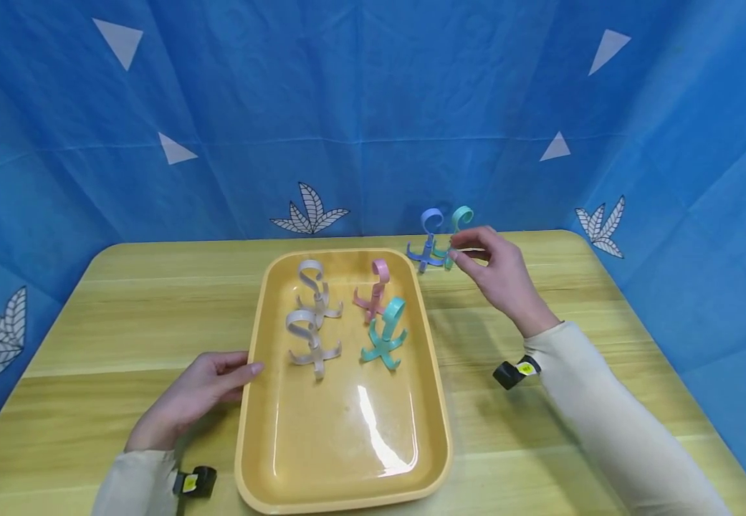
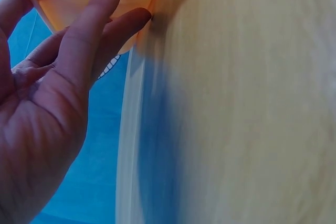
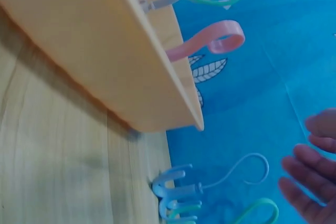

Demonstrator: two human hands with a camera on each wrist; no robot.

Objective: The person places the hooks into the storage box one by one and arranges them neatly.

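My left hand [image 1: 195, 390] grips the left rim of a yellow tray [image 1: 440, 401], thumb over the edge and fingers against the outer wall. Inside the tray stand two grey-white claw hooks [image 1: 317, 349], a pink claw hook [image 1: 375, 295] and a teal claw hook [image 1: 385, 346], each with a curled top and several prongs. Beyond the tray's far right corner, a blue-violet claw hook [image 1: 429, 242] and a green claw hook [image 1: 456, 217] stand side by side. My right hand [image 1: 498, 269] hovers by the green one, fingers loosely bent; the right wrist view shows a gap between them.
The wooden table [image 1: 153, 301] ends at a blue cloth backdrop [image 1: 360, 93] close behind the two outer hooks. Black straps with small cases [image 1: 508, 374] sit on both wrists. The tray wall [image 3: 94, 51] stands upright beside the right hand's area.
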